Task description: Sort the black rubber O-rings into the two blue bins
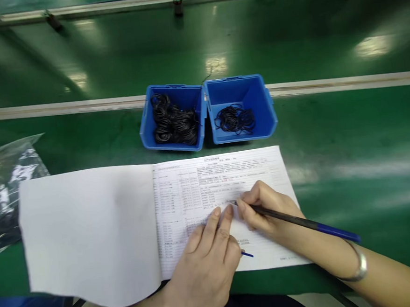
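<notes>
A thick stack of printed sheets (262, 163) lies open like a booklet, with a blank page (87, 227) folded over to the left. My right hand (268, 210) is closed around a pen (301, 221) with a dark barrel and a blue end, its tip touching the printed page. My left hand (212, 260) rests on the same page, its foremost fingers stretched toward the pen tip. From beneath its edge pokes a thin blue piece (247, 254); its other end is hidden, and I cannot tell whether the fingers grip it.
Beyond the booklet stand two blue bins (143, 129) (272, 116) side by side, with coiled black cables (180, 122) in the left one and a smaller black bundle (236, 119) in the right. A clear plastic bag (7, 195) lies at the left on the green table (358, 138).
</notes>
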### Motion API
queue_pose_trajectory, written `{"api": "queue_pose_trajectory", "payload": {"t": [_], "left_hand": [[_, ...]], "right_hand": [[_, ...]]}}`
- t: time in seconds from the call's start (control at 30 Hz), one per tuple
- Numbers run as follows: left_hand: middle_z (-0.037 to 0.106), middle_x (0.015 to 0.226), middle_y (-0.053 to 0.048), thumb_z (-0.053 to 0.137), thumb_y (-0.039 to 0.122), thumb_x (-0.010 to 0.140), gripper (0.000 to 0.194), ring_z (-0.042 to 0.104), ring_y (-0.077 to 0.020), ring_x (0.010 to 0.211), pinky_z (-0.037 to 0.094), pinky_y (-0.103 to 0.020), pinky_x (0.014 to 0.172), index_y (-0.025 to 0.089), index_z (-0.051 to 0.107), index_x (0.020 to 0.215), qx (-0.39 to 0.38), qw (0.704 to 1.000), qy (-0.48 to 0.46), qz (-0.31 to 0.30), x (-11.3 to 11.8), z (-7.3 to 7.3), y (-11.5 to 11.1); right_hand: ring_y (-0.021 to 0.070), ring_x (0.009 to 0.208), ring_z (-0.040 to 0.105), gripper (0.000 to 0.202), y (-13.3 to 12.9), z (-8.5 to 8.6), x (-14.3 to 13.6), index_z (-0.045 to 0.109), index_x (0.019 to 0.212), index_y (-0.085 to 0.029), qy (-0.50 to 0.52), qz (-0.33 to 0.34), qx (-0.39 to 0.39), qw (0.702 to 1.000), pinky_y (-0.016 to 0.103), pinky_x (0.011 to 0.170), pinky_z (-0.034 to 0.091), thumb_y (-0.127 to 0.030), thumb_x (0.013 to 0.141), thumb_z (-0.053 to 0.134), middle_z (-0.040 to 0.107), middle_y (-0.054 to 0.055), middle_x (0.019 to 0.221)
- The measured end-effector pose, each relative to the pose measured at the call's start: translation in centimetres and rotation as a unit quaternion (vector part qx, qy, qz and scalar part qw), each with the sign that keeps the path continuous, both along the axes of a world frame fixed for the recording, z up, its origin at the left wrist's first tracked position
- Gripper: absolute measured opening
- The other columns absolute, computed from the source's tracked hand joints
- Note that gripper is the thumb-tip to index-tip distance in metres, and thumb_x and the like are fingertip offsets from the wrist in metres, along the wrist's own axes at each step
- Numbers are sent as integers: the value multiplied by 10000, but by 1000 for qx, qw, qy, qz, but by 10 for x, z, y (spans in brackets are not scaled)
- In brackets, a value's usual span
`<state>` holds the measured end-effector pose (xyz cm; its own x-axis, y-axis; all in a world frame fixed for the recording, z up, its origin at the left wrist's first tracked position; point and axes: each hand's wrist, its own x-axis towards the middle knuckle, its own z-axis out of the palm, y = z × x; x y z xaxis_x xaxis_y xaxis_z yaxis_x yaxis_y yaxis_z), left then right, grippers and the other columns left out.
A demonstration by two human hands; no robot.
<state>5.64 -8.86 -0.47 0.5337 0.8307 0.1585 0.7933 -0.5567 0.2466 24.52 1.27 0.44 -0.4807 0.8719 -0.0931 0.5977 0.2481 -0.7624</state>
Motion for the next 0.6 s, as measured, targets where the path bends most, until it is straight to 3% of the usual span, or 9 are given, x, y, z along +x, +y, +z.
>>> {"api": "queue_pose_trajectory", "payload": {"t": [0.27,0.6], "left_hand": [[394,1537,-233,471,188,902,180,363,-384,1428,371,-419,1002,119,579,1029,6,1000,27,-15,-4,5,5],[382,1553,-204,458,129,875,172,331,-345,1454,333,-412,1033,132,574,1002,-1,1000,7,-2,-1,1,1]], "right_hand": [[134,411,578,188,1,-4,0,439,791,-250,21,-12,45,999,240,402,438,-286,938,552,600,-50,555],[126,447,582,204,0,-1,-3,420,781,-240,-4,-27,27,999,235,436,443,-281,922,562,614,-38,588]]}}
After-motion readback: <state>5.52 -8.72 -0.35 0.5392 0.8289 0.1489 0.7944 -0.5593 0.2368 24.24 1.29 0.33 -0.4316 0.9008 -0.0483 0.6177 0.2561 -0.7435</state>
